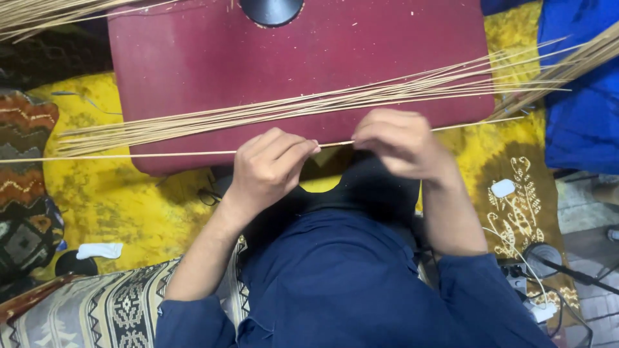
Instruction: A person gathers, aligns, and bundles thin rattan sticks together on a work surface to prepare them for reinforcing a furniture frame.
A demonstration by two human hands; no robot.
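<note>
While the head camera looked down, the left hand (267, 164) and right hand (393, 143) each pinched one thin stick (161, 154) lying along the near edge of the maroon board (193, 58). It looked light, springy and snappable, best gripped near mid-length.

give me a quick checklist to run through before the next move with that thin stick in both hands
1. Left hand grips the single thin stick: ok, fingers curled round it.
2. Right hand on the same stick: ok, though its fingers hide the contact.
3. Stick unbroken between the hands: ok, the short visible stretch looks whole.
4. Stick apart from the bundle of sticks on the maroon board: ok, it lies nearer the body.
5. Stick's far left end free: cannot tell, it runs out of view.
6. Cables at the right away from the hands: ok.
</note>
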